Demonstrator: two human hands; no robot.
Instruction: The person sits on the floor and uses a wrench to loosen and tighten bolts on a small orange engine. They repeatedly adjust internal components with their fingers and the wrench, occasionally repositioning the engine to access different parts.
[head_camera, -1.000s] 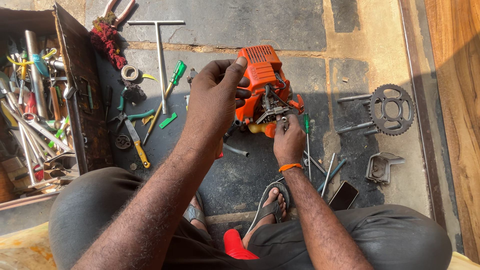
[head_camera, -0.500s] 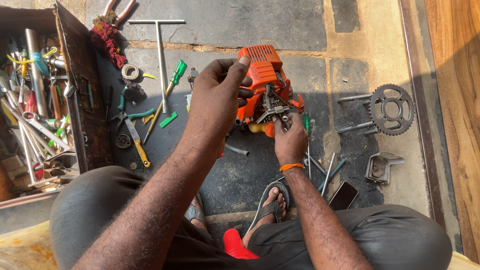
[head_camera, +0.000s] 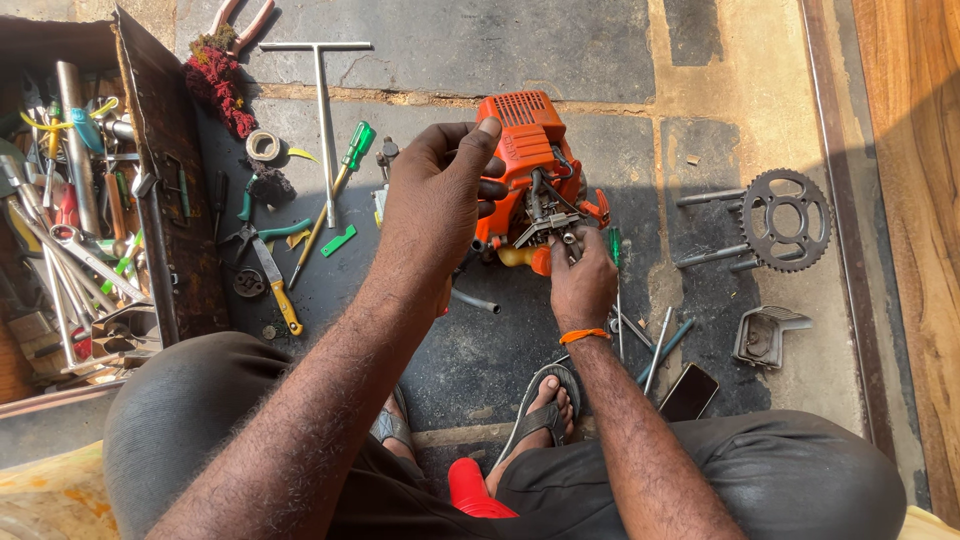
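Observation:
A small orange engine (head_camera: 525, 150) stands on the dark stone floor in front of me. My left hand (head_camera: 437, 200) wraps over its left side and grips the orange housing, thumb on top. My right hand (head_camera: 583, 280) sits at the engine's lower right, fingertips pinched on a small grey metal part (head_camera: 548, 220) bolted to the engine's side. An orange band circles my right wrist. Whether a tool is in my right fingers I cannot tell.
An open metal toolbox (head_camera: 80, 200) full of wrenches stands at left. Loose screwdrivers (head_camera: 340, 180), pliers (head_camera: 265, 265), a T-handle wrench (head_camera: 320, 90) and tape roll (head_camera: 263, 145) lie beside it. A sprocket (head_camera: 787, 220), metal cover (head_camera: 765, 335), rods and a phone (head_camera: 688, 392) lie at right.
My right hand has crept slightly up against the grey part on the engine's side. My left hand and the engine have stayed put.

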